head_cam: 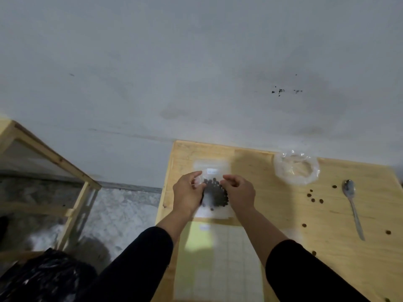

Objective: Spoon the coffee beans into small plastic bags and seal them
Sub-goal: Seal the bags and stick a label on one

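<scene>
Beans [214, 194] sit in the bag [212, 188] pinched between your left hand [187, 192] and right hand [239, 192] at its top. Filling looks done; sealing remains. Spoon [351, 201] lies well right, stray beans around it.

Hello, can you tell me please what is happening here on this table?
A person is packing coffee beans. The left hand and the right hand each pinch a side of a small plastic bag with dark beans inside, above the wooden table. The spoon lies unused at the right, with loose beans scattered near it. Whether the bag is sealed cannot be told.
</scene>
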